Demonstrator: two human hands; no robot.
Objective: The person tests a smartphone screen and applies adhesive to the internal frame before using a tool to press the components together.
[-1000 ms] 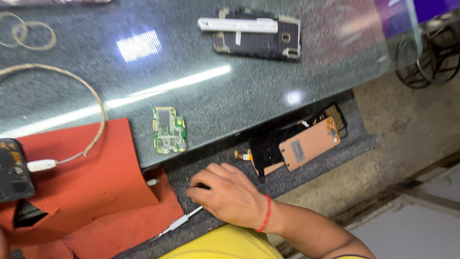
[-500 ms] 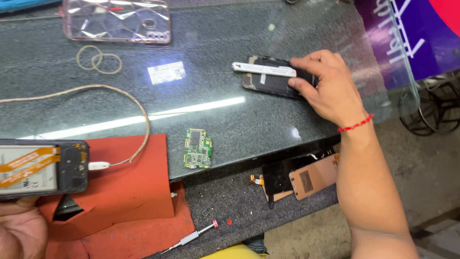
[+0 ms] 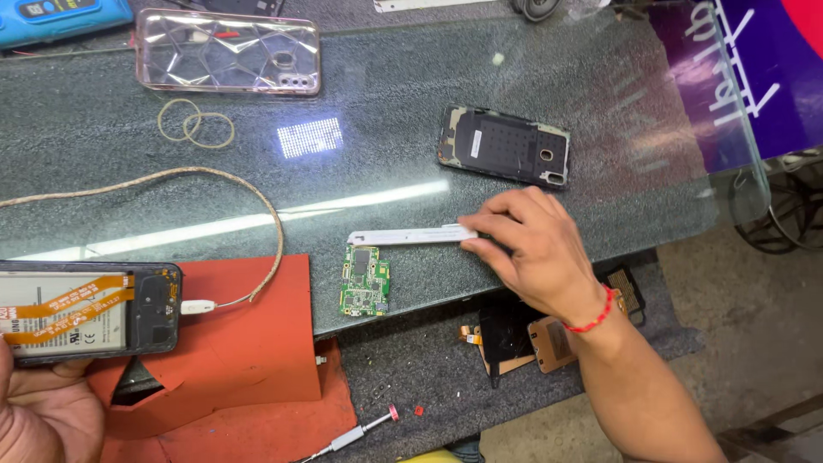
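Glass worktop (image 3: 531,103) centre. Opened phone (image 3: 86,310), near left, gripped in left hand (image 3: 43,411), cable plugged in. Right hand (image 3: 536,253) fingers pinch white plastic strip (image 3: 407,236) flat on worktop, just beyond green circuit board (image 3: 365,281).

Light came from overhead and was bright and even. The glass counter (image 3: 600,137) threw it back as glare: one small rectangular patch of dots near the rubber bands (image 3: 195,125), and a long pale streak running across the top toward the white strip (image 3: 410,236). A hazy sheen washed out the far right corner of the glass. Shadows were soft and short, the darkest lying under the right hand (image 3: 531,253) and below the counter's front edge. Focus was sharp across the middle; the frame's edges showed slight softness.
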